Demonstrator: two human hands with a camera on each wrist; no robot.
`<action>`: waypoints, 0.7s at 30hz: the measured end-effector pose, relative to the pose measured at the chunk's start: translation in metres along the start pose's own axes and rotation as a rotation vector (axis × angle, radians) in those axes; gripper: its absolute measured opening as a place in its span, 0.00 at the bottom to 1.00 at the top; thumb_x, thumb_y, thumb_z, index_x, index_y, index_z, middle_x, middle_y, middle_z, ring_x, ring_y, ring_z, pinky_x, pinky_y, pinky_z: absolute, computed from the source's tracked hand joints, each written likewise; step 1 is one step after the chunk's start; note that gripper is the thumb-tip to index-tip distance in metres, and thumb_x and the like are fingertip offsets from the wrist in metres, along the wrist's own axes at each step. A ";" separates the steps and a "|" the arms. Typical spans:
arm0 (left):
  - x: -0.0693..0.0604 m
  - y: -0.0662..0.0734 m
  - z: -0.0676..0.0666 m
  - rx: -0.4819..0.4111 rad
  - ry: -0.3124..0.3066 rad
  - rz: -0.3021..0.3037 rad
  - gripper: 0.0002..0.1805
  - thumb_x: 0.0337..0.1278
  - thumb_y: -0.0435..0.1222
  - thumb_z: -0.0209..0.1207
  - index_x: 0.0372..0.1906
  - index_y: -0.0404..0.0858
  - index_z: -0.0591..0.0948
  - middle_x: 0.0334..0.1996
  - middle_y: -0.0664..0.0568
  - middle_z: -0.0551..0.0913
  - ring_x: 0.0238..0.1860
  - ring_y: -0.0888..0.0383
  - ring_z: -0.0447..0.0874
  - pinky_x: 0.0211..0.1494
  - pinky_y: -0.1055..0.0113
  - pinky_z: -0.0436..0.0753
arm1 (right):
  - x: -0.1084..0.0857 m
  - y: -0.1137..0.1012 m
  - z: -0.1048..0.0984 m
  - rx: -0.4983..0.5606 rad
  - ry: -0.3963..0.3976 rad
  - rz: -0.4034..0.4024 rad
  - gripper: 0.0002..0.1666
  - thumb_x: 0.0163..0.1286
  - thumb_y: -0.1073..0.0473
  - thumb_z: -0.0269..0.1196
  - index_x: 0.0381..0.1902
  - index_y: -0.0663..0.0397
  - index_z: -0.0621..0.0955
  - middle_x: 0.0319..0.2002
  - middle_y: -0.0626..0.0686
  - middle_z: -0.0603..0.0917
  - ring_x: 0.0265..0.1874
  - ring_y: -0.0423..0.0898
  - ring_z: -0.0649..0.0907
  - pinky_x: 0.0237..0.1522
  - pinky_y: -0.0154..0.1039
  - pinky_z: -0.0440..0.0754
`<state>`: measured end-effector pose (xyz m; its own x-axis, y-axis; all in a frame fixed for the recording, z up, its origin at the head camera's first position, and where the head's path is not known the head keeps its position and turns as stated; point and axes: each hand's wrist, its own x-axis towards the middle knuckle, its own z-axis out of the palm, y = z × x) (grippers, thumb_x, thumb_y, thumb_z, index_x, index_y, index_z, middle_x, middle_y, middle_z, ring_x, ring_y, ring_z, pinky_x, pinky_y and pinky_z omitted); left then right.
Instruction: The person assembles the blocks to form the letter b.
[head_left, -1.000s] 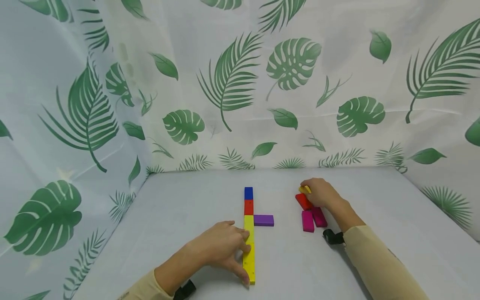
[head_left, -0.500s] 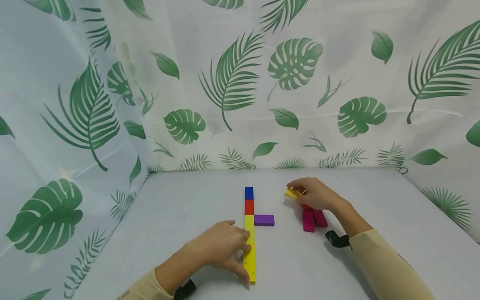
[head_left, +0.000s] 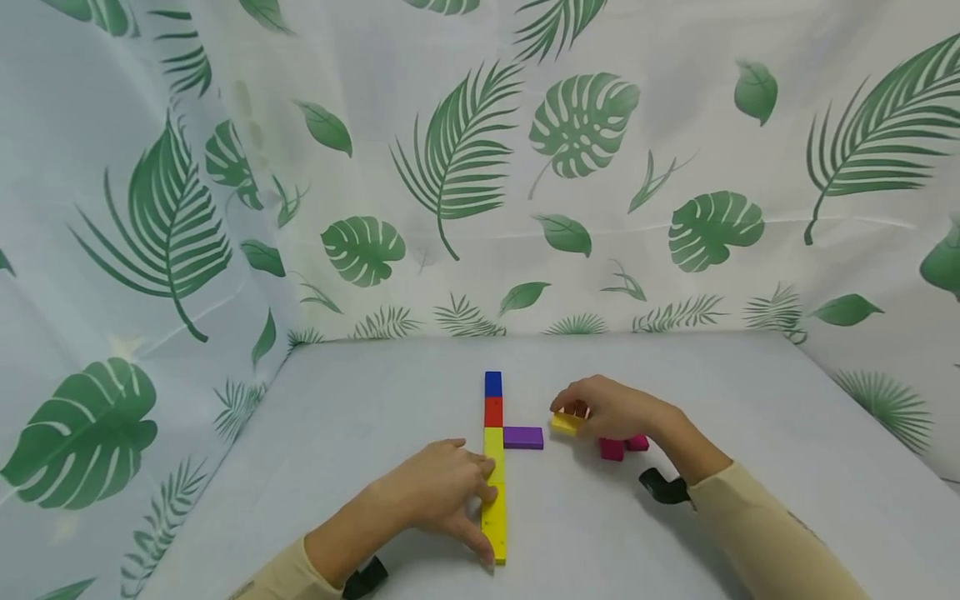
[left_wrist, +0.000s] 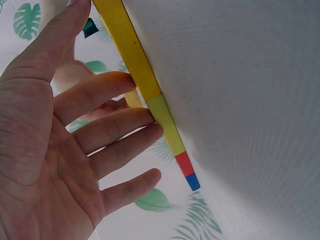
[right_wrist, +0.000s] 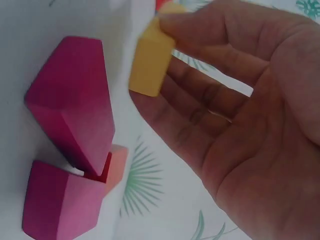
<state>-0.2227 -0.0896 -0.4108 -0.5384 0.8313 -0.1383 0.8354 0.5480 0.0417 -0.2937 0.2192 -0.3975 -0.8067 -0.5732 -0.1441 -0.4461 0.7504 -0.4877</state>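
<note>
Blocks form a straight row on the table: a blue block, a red block, a pale yellow block and a deeper yellow block nearest me. A purple block juts sideways from the row to the right. My left hand rests against the row's left side, its fingertips touching the yellow blocks and its thumb by the near end. Between thumb and fingers, my right hand pinches another yellow block, held just right of the purple one.
Two magenta blocks lie on the table under and beside my right hand. A red block is behind them, hidden by the hand in the head view. Leaf-patterned cloth walls off the back and left side of the white table.
My right hand has lifted the yellow block from beside the red one and carried it left and nearer, toward the purple block. My left hand has kept its place.
</note>
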 end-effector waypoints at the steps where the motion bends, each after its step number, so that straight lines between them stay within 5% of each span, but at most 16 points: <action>1: -0.001 0.000 -0.001 -0.003 -0.002 -0.004 0.41 0.43 0.78 0.63 0.58 0.58 0.87 0.64 0.56 0.84 0.68 0.58 0.81 0.74 0.44 0.75 | 0.001 -0.002 0.001 -0.005 -0.016 0.004 0.24 0.63 0.67 0.69 0.57 0.48 0.86 0.43 0.43 0.85 0.45 0.45 0.80 0.51 0.44 0.83; 7: -0.001 0.000 -0.002 -0.019 0.006 -0.002 0.41 0.43 0.77 0.64 0.58 0.57 0.88 0.64 0.56 0.84 0.68 0.58 0.81 0.74 0.44 0.75 | 0.001 -0.010 0.010 -0.035 -0.079 0.061 0.24 0.58 0.64 0.76 0.52 0.38 0.86 0.38 0.41 0.83 0.44 0.45 0.79 0.49 0.45 0.82; 16: -0.002 0.001 -0.002 0.005 0.023 0.011 0.40 0.43 0.77 0.64 0.57 0.58 0.88 0.57 0.60 0.87 0.64 0.61 0.83 0.71 0.44 0.77 | 0.003 -0.015 0.013 0.026 -0.069 0.093 0.21 0.59 0.56 0.79 0.49 0.41 0.86 0.38 0.43 0.83 0.42 0.44 0.80 0.46 0.43 0.84; 21: -0.003 0.000 -0.001 0.010 0.030 0.013 0.40 0.43 0.77 0.63 0.57 0.59 0.88 0.58 0.60 0.86 0.64 0.61 0.83 0.71 0.44 0.77 | 0.001 -0.003 0.001 0.012 0.047 0.042 0.21 0.67 0.54 0.73 0.56 0.50 0.85 0.42 0.45 0.85 0.42 0.44 0.81 0.45 0.40 0.84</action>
<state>-0.2207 -0.0920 -0.4094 -0.5305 0.8408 -0.1079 0.8433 0.5364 0.0337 -0.2930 0.2158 -0.3976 -0.8422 -0.5248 -0.1239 -0.4070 0.7693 -0.4924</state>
